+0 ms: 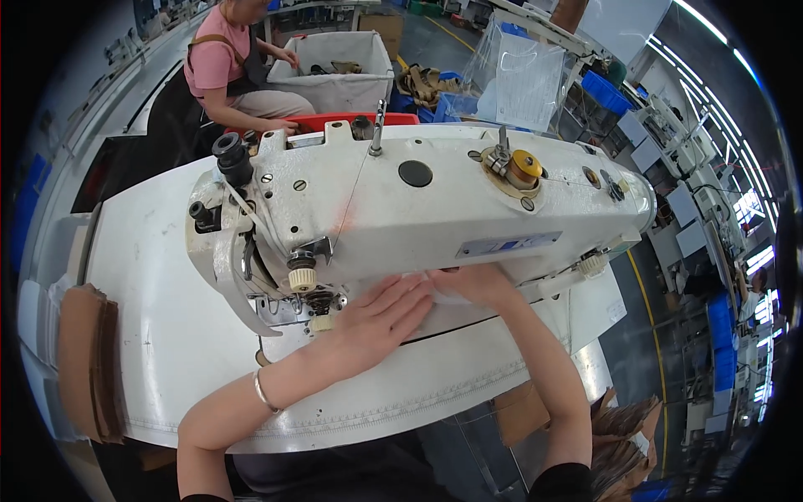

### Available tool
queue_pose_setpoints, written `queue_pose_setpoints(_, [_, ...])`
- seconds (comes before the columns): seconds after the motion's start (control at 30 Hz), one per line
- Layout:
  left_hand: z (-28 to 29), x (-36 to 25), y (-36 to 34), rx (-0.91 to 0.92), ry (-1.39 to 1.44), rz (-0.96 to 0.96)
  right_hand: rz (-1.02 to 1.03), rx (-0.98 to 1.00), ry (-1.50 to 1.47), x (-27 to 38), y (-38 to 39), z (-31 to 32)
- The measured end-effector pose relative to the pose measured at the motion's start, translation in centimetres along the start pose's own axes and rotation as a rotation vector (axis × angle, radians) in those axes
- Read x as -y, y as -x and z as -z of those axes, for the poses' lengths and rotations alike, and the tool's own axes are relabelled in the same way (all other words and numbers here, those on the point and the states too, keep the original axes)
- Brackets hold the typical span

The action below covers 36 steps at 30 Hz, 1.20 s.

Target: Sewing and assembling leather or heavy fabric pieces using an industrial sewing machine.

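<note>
A white industrial sewing machine stands across the white table. Under its arm, to the right of the needle area, my left hand lies with its fingers stretched out, pointing up and right. Its fingertips meet a thin white piece, which could be cloth or paper; most of it is hidden by my hands and the machine. My right hand is bent over that white piece, its fingers closed on it and partly hidden beneath the arm. A metal bangle circles my left wrist.
A stack of brown fabric pieces rests at the table's left edge. More brown pieces lie below at right. Beyond the machine, a person in pink sits beside a white bin and a red container.
</note>
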State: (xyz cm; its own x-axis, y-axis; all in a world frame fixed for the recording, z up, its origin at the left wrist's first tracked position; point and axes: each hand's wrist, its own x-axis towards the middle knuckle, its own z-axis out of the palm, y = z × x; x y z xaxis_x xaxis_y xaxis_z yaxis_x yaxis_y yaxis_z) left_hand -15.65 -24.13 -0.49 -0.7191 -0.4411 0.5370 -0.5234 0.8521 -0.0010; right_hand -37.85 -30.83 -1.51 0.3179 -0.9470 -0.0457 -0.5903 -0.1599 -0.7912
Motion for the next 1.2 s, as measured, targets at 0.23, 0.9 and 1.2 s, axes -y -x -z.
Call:
queue_pose_setpoints(0.23, [-2.0, -0.6, -0.6, 0.134, -0.296, -0.089, -0.203, 0.093, -0.114, 1.8, 0.3, 1.9])
queue_pose_setpoints(0.9, [-6.0, 2.5, -7.6, -0.06, 0.506, 0.62, 0.484, 0.362, 0.657, 5.4, 21.3, -1.6])
queue_pose_setpoints(1.2, [5.9, -8.8, 7.7, 0.181, 0.257, 0.182, 0.667, 0.217, 0.808, 7.0, 22.7, -8.5])
